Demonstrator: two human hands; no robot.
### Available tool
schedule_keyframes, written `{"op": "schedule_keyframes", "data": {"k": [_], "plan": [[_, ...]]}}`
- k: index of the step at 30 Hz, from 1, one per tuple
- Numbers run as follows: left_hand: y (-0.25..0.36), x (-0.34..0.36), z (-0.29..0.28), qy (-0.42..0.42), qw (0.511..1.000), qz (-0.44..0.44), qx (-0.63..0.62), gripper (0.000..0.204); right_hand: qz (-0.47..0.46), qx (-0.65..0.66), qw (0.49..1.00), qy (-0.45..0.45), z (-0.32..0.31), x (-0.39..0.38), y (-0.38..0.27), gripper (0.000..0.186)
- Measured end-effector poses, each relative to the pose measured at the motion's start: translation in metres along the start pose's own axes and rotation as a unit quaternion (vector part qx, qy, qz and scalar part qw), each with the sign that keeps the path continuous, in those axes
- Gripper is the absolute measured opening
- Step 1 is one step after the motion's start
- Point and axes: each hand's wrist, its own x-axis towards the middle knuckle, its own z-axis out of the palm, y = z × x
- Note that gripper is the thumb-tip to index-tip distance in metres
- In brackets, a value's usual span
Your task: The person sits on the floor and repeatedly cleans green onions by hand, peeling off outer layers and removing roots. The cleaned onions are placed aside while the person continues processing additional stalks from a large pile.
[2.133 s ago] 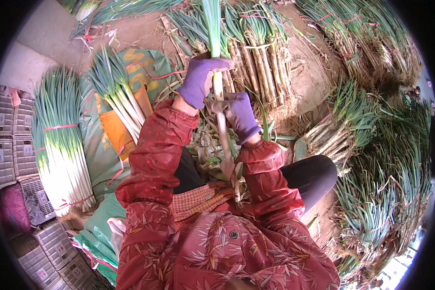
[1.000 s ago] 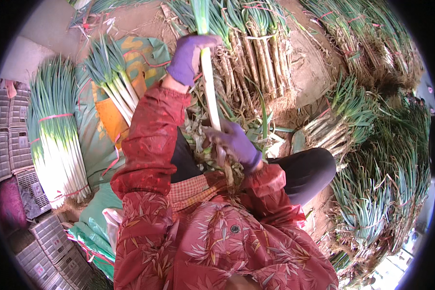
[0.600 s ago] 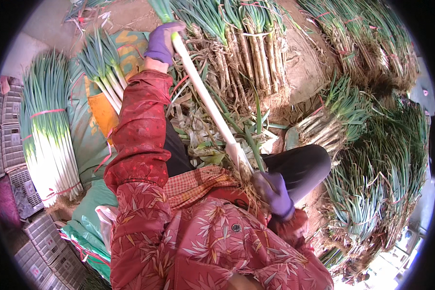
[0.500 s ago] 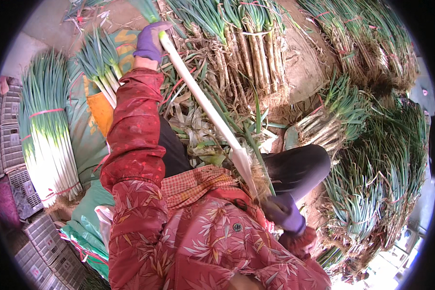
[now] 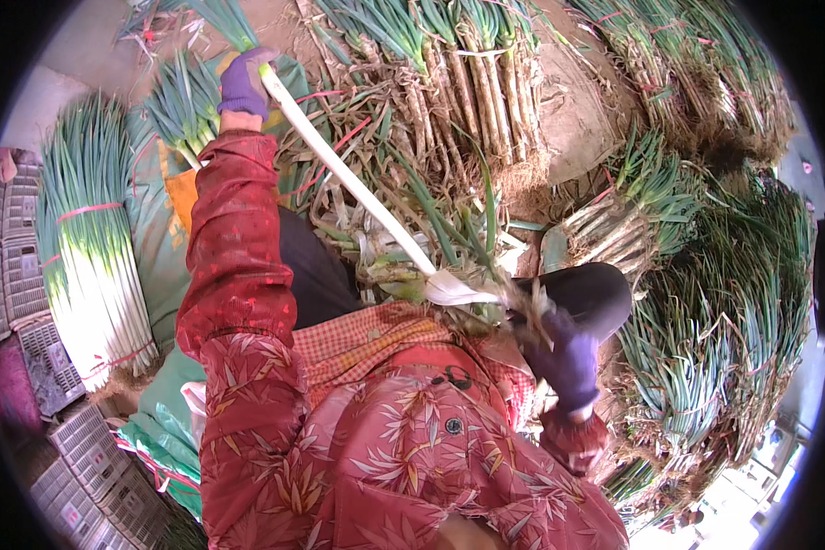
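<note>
A long green onion [image 5: 350, 183] slants across my lap, with its green leaves at the upper left and its bare white stalk running down to the right. My left hand [image 5: 245, 84], in a purple glove, is closed around the stalk just below the leaves. My right hand [image 5: 566, 362], gloved the same, is closed on the outer skin [image 5: 460, 291] that hangs loose at the stalk's lower end. The skin stretches from the stalk to my right fingers; dry roots and husk blur beside them. Heaped trimmings [image 5: 390, 275] lie under the stalk.
A tied bundle of clean green onions [image 5: 92, 238] and a smaller bunch [image 5: 183, 110] lie at left on green sheeting. Unpeeled bundles [image 5: 490, 92] lie ahead, with more stacked on the right [image 5: 706, 330]. Grey plastic crates [image 5: 78, 458] stand at far left.
My left hand has moved left and slightly down with the green onion. My right hand has moved up and right, pulling the loosened skin out sideways from the stalk's end.
</note>
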Motion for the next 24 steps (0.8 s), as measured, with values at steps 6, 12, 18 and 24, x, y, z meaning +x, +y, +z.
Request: {"op": "schedule_keyframes", "data": {"k": [6, 12, 18, 24], "plan": [[0.014, -0.006, 0.010, 0.014, 0.996, 0.087, 0.027, 0.016, -0.089, 0.332, 0.939, -0.021, 0.064, 0.087, -0.054, 0.049], [0.038, -0.067, 0.060, -0.023, 0.998, -0.002, -0.065, 0.035, -0.048, 0.623, 0.778, -0.068, 0.107, 0.126, -0.061, 0.032], [0.014, -0.097, 0.094, -0.005, 0.997, -0.078, 0.023, 0.022, 0.011, 0.599, 0.798, -0.070, 0.084, 0.105, -0.093, 0.033], [0.018, -0.058, 0.077, 0.073, 0.994, -0.081, -0.025, 0.020, 0.010, 0.413, 0.908, -0.067, 0.074, 0.010, -0.048, 0.026]]}}
